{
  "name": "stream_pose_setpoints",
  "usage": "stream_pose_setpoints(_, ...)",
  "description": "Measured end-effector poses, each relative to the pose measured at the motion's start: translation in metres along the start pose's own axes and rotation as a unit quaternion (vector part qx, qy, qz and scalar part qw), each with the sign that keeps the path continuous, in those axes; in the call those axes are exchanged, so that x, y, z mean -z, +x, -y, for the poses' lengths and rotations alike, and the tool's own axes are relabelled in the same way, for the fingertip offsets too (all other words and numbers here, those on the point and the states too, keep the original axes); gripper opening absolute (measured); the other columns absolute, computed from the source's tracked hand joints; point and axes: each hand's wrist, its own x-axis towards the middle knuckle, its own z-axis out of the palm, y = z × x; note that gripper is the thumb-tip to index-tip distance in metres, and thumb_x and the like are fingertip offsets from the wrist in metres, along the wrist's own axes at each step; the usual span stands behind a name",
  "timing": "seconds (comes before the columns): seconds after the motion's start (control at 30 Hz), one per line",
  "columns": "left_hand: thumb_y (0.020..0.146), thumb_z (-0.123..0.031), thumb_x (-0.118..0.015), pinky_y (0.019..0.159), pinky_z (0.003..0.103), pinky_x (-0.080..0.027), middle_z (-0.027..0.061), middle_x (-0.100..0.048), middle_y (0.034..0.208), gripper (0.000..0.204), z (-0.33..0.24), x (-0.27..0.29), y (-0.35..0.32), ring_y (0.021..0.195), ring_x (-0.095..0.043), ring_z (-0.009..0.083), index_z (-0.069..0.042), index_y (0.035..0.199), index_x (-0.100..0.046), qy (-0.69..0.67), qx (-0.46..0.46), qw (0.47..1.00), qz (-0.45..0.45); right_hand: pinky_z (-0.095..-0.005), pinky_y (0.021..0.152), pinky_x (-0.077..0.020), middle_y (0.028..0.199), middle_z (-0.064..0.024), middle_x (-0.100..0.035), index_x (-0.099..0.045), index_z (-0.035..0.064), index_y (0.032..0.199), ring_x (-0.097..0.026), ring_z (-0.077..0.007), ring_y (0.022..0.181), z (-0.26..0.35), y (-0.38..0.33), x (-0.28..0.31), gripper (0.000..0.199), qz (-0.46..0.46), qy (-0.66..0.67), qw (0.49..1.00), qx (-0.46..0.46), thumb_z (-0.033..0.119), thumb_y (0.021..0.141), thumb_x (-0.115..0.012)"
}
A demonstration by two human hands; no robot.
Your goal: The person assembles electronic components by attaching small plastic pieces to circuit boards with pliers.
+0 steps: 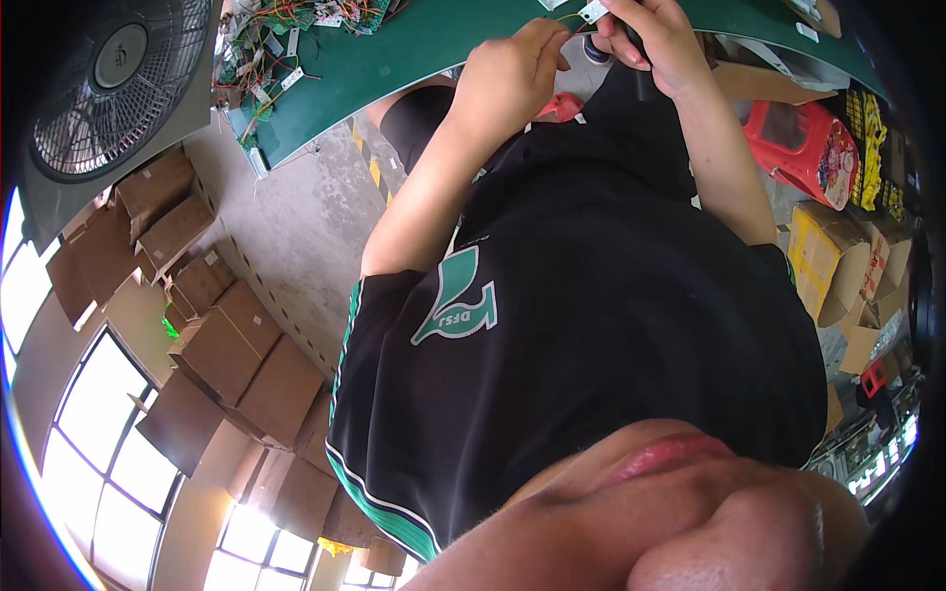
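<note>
Left hand (510, 81): at the near edge of the green table (389, 67), knuckles up, fingers curled in toward the palm. Fingertips partly hidden; I cannot tell whether they pinch the thin wires (569, 17).

Right hand (662, 47): closed around a dark tool (643, 85), its shaft slanting down below my fingers toward my lap. The small white piece (593, 12) sits at the left side of this hand, touching its fingertips, beyond and to the right of my left hand. The wires come off its left side and run in the direction of the left hand.

Far left on the table, well apart from both hands: a tangled heap of wired circuit boards (258, 91), with white strips among the red wires. Grey fan (110, 87) left of that. Cardboard boxes (229, 340) stacked nearer, on the left. Right of my right forearm, a red plastic case (774, 133); a yellow-taped carton (814, 251) nearer.
</note>
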Motion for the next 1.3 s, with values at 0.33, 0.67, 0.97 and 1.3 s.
stream_pose_setpoints(0.33, 0.090, -0.019, -0.074, 0.068, 0.046, -0.057, 0.0208, -0.073, 0.085, 0.042, -0.009, 0.017, 0.027, 0.080, -0.073, 0.0390, -0.002, 0.126, -0.061, 0.159, 0.037, 0.986, 0.015, -0.0258, 0.042, -0.0396, 0.072, -0.0050, -0.062, -0.058, 0.0037, 0.093, -0.052, -0.0084, 0.049, 0.002, 0.022, 0.002, 0.016, -0.026, -0.127, 0.991, -0.026, 0.015, 0.101, -0.065)
stream_pose_setpoints(0.67, 0.090, -0.023, -0.073, 0.071, 0.047, -0.058, 0.0213, -0.073, 0.092, 0.036, -0.014, 0.006, 0.041, 0.084, -0.073, 0.0389, -0.004, 0.118, -0.062, 0.329, 0.070, 0.941, 0.041, -0.0289, 0.050, -0.0416, 0.072, -0.0022, -0.059, -0.060, 0.0038, 0.087, -0.052, -0.0098, 0.055, 0.005, 0.042, -0.005, 0.019, -0.071, -0.349, 0.934, -0.012, 0.015, 0.100, -0.065)
stream_pose_setpoints(0.97, 0.088, -0.019, -0.073, 0.081, 0.046, -0.058, 0.0205, -0.068, 0.107, 0.028, -0.016, 0.003, 0.036, 0.098, -0.070, 0.0390, -0.002, 0.108, -0.066, 0.336, 0.074, 0.939, 0.006, -0.0392, 0.065, -0.0477, 0.074, -0.0128, -0.059, -0.059, -0.0011, 0.088, -0.057, -0.0217, 0.068, 0.002, 0.045, -0.005, 0.032, -0.105, -0.504, 0.857, -0.023, 0.027, 0.098, -0.070)
stream_pose_setpoints(1.3, 0.089, -0.014, -0.067, 0.092, 0.049, -0.053, 0.0225, -0.066, 0.106, 0.019, 0.009, -0.001, 0.037, 0.106, -0.064, 0.0413, 0.001, 0.101, -0.066, 0.321, -0.003, 0.947, -0.025, -0.0404, 0.064, -0.0492, 0.076, -0.0135, -0.062, -0.061, -0.0023, 0.092, -0.062, -0.0229, 0.068, 0.000, 0.043, -0.011, 0.029, -0.123, -0.500, 0.857, 0.018, 0.025, 0.098, -0.069)
